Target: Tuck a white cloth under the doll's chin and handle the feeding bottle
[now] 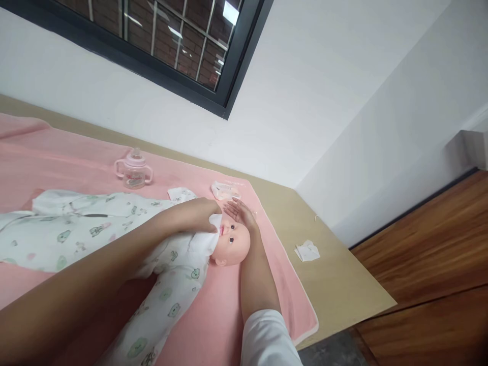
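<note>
A baby doll (235,246) lies on its back on a pink mat (224,315), its bald head toward the right. It wears a white outfit (95,229) printed with small green and pink animals. My left hand (200,213) reaches across the doll's chest. Its thumb and fingers are closed on a plain white cloth (211,240) at the doll's chin; whether this belongs to the outfit, I cannot tell. On the far side of the head, my right hand (241,211) is open, fingers stretched out beside the cheek. That forearm curves around the top of the head.
A pink two-handled baby bottle (134,170) stands upright on the mat. Near the mat's far corner lies a clear plastic wrapper (224,191). A crumpled white tissue (307,251) rests on the wooden tabletop (335,284). White wall and a dark-framed window (224,96) rise behind.
</note>
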### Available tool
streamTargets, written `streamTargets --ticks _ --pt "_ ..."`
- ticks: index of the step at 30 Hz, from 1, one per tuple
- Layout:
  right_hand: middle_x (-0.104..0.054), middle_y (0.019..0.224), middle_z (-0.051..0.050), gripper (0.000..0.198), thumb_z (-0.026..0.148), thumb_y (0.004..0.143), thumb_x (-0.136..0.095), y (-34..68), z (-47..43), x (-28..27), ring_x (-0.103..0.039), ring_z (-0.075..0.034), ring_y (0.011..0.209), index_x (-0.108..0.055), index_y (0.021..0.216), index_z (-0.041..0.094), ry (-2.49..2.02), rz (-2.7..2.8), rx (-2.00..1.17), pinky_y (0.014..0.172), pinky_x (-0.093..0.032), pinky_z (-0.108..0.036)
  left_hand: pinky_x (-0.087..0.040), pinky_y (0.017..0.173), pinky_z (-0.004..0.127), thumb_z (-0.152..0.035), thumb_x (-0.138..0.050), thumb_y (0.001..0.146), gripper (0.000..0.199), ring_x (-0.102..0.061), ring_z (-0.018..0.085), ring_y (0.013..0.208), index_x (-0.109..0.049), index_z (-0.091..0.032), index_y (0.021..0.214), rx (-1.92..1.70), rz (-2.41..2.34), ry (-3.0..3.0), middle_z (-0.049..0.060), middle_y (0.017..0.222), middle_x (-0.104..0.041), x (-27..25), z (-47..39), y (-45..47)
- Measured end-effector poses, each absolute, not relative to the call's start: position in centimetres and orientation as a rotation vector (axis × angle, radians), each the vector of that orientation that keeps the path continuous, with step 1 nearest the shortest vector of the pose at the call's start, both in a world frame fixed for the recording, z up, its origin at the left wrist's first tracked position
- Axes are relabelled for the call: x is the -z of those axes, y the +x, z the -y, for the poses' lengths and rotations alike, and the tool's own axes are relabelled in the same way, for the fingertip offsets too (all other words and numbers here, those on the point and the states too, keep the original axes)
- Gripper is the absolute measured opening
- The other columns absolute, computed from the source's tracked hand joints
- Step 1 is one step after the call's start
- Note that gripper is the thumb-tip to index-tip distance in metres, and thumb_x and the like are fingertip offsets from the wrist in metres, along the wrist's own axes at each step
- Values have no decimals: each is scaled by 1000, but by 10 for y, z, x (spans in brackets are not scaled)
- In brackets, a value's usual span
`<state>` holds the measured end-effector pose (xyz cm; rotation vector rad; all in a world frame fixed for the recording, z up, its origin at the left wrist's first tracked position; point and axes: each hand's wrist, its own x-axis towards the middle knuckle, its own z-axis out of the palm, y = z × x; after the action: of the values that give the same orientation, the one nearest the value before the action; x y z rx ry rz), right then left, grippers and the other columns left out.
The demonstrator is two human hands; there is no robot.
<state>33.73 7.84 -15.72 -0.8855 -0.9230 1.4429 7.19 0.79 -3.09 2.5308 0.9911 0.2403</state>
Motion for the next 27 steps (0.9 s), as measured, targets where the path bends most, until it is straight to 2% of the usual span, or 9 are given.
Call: streamTargets --ticks 8,14,17,21,27 --pt "-73 102 -7 40 28 73 -76 339 -82 161 -70 -20 96 -61 109 20 -880 925 -1455 99 -54 -39 -33 58 30 -24 -53 70 8 -60 22 73 -48 -19 69 -318 -999 2511 5 78 -64 31 -9 72" --pt "-73 102 -7 38 28 75 -74 340 -84 162 -71 -19 95 -61 110 20 -883 929 -1451 99 -54 -39 -33 56 29 -22 -52 72 8 -58 21 66 -46 -19 68 -291 -1010 2525 3 70 -60 28 -6 74" --pt "-73 103 -7 37 28 76 -74 339 -83 161 -71 -19 96 -61 110 20 -890 930 -1456 99 -54 -39 -37 61 29 -19 -52 73 2 -62 23 76 -54 -19 75 -343 -1002 2563 5 82 -66 30 -8 75" --pt "-74 102 -6 37 28 77 -73 337 -80 157 -71 -18 95 -61 111 20 -907 928 -1459 98 -54 -37 -42 73 29 -15 -53 73 20 -63 26 96 -64 -19 89 -394 -994 2598 9 104 -69 36 -12 77" --pt "-74 101 -6 34 25 77 -71 334 -76 151 -70 -18 93 -62 110 20 -923 919 -1454 96 -55 -36 -43 75 29 -15 -53 73 25 -63 25 96 -67 -18 93 -422 -992 2589 9 104 -70 35 -12 79"
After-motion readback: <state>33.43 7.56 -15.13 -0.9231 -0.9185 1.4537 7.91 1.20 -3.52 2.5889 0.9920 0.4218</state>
